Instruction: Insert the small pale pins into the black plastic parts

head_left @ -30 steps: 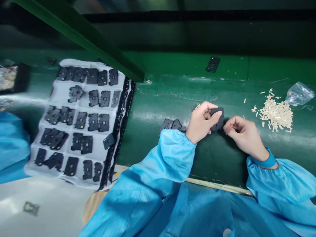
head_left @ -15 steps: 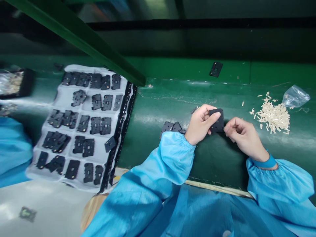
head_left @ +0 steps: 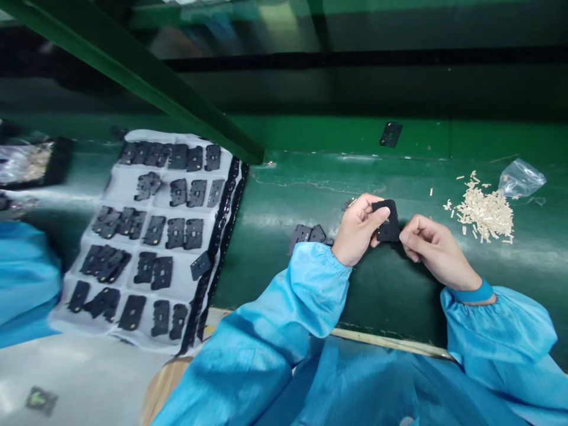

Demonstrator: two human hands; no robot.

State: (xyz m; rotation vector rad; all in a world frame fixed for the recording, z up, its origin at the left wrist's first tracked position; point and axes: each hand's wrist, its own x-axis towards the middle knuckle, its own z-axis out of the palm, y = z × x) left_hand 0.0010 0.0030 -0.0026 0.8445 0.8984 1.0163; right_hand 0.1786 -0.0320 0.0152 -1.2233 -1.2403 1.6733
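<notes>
My left hand (head_left: pixel 358 228) grips a flat black plastic plate (head_left: pixel 390 229) by its left side, thumb on the face toward me. Small holes or marks show on that face. At the plate's lower right edge, my right hand (head_left: pixel 428 244) is closed in a pinch, fingertips touching or very near the edge. Whatever the pinch may hold is too small to make out. Right of the hands lies a heap of small cream-coloured strips (head_left: pixel 486 212). Several similar black plates (head_left: pixel 304 235) lie beside my left wrist, partly hidden by the sleeve.
A white compartment tray (head_left: pixel 128 228) at left holds rows of black plates. Another black plate (head_left: pixel 391 135) lies at the back. A clear plastic bag (head_left: pixel 522 177) sits behind the strips. A green beam (head_left: pixel 177 100) slants overhead. Another person's blue sleeve (head_left: pixel 26 284) shows far left.
The view has shifted slightly, so the scene sits lower. The plate in my left hand has turned slightly, and my right fingertips remain at its edge.
</notes>
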